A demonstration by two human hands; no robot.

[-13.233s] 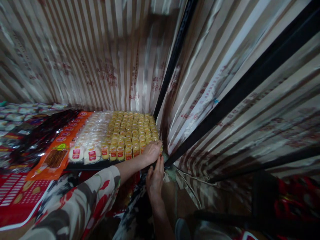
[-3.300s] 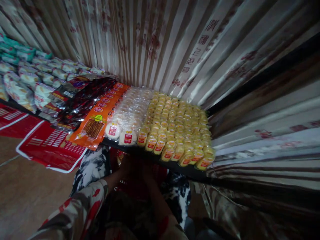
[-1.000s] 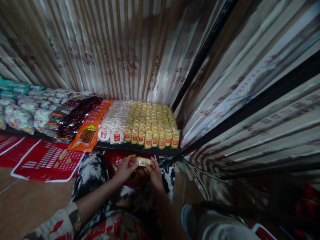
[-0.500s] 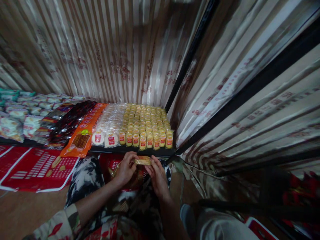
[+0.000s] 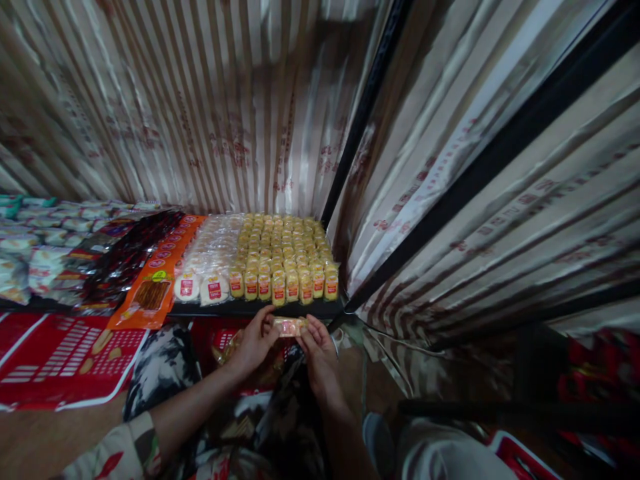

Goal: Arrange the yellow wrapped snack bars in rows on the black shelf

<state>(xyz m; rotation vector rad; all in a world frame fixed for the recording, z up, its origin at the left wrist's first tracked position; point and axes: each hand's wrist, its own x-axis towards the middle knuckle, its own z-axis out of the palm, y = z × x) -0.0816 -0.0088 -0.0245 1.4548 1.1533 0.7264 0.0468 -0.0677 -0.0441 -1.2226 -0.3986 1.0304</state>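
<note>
My left hand (image 5: pixel 253 344) and my right hand (image 5: pixel 320 347) pinch the two ends of a small yellow snack packet (image 5: pixel 289 326) and hold it level just below the front edge of a low black shelf (image 5: pixel 260 309). On that shelf, right above my hands, stand several rows of the same yellow packets (image 5: pixel 280 257). To their left lie round white cakes with red labels (image 5: pixel 205 267). Beneath my hands a red basket (image 5: pixel 220 337) shows, partly hidden by my arms.
Orange snack bags (image 5: pixel 150 293), dark packets (image 5: pixel 125 250) and pale bags (image 5: pixel 35 247) fill the shelf to the left. Striped foil sheeting (image 5: pixel 225 107) lines the walls behind. A black post (image 5: pixel 360 120) marks the shelf's right corner. A red printed banner (image 5: pixel 60 353) hangs under the shelf.
Over the last second both hands have lifted the yellow packet closer to the shelf's front edge. Earlier my hands were down in the red basket, out of clear sight.
</note>
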